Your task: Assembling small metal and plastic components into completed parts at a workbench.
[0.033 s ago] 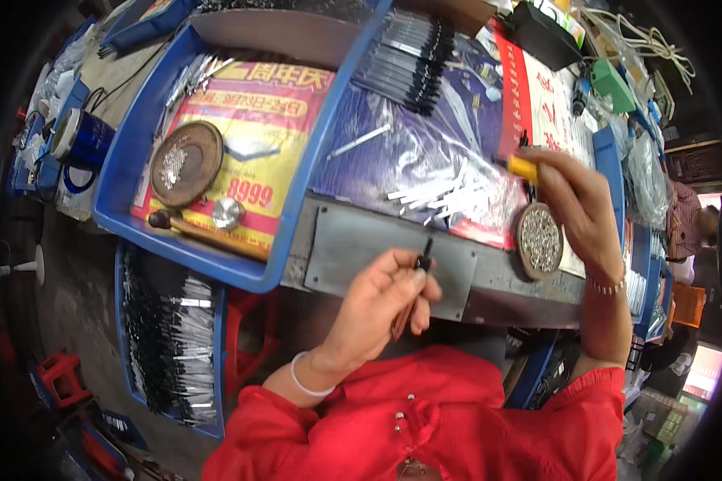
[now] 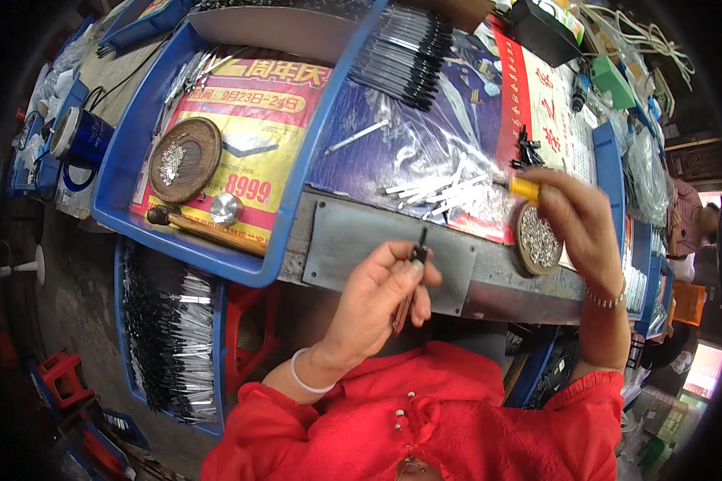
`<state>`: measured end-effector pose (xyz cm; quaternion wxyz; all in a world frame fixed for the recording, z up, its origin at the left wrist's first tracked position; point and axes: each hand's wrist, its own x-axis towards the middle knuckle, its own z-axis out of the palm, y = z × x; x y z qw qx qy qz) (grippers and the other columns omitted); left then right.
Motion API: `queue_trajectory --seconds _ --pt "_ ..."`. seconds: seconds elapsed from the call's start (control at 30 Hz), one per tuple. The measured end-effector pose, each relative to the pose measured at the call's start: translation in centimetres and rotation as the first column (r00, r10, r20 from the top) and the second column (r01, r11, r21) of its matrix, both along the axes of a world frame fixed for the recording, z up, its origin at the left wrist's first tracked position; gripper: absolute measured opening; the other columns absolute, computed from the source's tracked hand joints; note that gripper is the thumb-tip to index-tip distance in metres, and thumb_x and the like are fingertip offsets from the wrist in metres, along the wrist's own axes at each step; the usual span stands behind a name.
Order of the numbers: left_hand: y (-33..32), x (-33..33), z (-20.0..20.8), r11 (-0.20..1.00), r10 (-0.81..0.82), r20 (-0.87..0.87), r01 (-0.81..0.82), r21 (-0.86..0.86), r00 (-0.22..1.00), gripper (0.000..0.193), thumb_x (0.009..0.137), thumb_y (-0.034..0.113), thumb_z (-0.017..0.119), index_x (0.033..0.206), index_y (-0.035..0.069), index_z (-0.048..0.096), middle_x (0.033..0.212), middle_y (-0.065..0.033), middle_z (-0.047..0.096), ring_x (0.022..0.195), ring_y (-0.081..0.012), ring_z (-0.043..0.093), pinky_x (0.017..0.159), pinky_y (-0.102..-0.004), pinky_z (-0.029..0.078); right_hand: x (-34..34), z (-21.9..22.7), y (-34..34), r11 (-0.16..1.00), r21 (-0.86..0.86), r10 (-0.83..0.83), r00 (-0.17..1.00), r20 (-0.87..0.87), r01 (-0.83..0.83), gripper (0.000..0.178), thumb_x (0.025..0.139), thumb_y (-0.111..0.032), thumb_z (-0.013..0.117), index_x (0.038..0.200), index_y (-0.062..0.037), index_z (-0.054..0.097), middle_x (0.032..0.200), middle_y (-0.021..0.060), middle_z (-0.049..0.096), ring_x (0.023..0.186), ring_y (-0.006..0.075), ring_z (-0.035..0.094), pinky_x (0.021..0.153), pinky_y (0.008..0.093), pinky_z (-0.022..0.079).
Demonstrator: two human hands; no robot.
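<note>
My left hand (image 2: 377, 297) is closed on a thin dark rod-like piece (image 2: 422, 240) with a black collar, held upright over the front of the bench. A reddish-brown shaft (image 2: 403, 311) shows below its fingers; whether both are one thing I cannot tell. My right hand (image 2: 578, 212) pinches a yellow-handled tool (image 2: 525, 189), its dark tip pointing left. Close below that hand sits a round dish (image 2: 539, 240) of tiny metal parts. Small black clips (image 2: 526, 150) lie just beyond the tool. Several white and silver tubes (image 2: 449, 192) are spread out left of it.
A metal plate (image 2: 345, 248) is fixed to the bench's front. Rows of black-ended rods (image 2: 405, 56) lie at the back. The blue tray (image 2: 277, 256) at left holds a brown dish (image 2: 204, 180), a round metal piece (image 2: 226, 208) and a wooden-handled tool (image 2: 217, 234). Below stands a bin (image 2: 217, 353) of tubes.
My right hand and the yellow-handled tool have come slightly down and nearer, showing more of the black clips. My left hand has shifted a little left with its piece.
</note>
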<state>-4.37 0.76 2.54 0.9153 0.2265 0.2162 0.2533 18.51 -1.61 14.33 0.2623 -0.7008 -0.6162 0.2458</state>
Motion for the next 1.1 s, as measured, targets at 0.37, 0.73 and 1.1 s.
queue_trajectory --seconds 0.37,0.73,1.1 --pt "-2.5 2.0 0.7 0.978 0.145 0.077 -0.131 -0.161 0.986 0.021 0.092 0.014 0.044 0.109 0.002 0.048 0.1 -0.0138 0.058 0.075 -0.0141 0.06 0.063 -0.0243 0.053 -2.1 -1.7 -9.7 0.99 0.056 0.13 0.991 0.028 -0.132 0.02 0.083 -0.009 0.054 0.101 0.0001 0.057 0.078 0.015 0.055 0.072 0.031 0.056 0.062 0.0344 0.044" --pt "-3.5 1.8 -1.0 0.919 0.163 0.316 -0.027 -0.394 0.935 0.031 0.095 0.016 0.034 0.116 -0.004 0.045 0.099 -0.0153 0.056 0.088 -0.0263 0.061 0.077 -0.0363 0.055 7.1 0.7 -18.2 0.851 0.417 -0.426 0.884 0.191 0.32 0.019 0.084 -0.008 0.052 0.099 0.002 0.057 0.084 0.0157 0.06 0.078 0.0279 0.059 0.07 0.0317 0.045" --pt "-7.8 4.2 0.8 0.984 0.016 -0.144 -0.041 -0.175 0.989 0.022 0.091 0.014 0.045 0.107 -0.001 0.049 0.088 -0.0138 0.058 0.075 -0.0197 0.062 0.064 -0.0281 0.057 28.0 -6.5 -13.6 0.771 0.073 -0.597 0.677 0.431 0.633 0.024 0.079 -0.021 0.052 0.086 0.0001 0.06 0.088 0.0219 0.062 0.087 0.0351 0.06 0.075 0.0437 0.046"
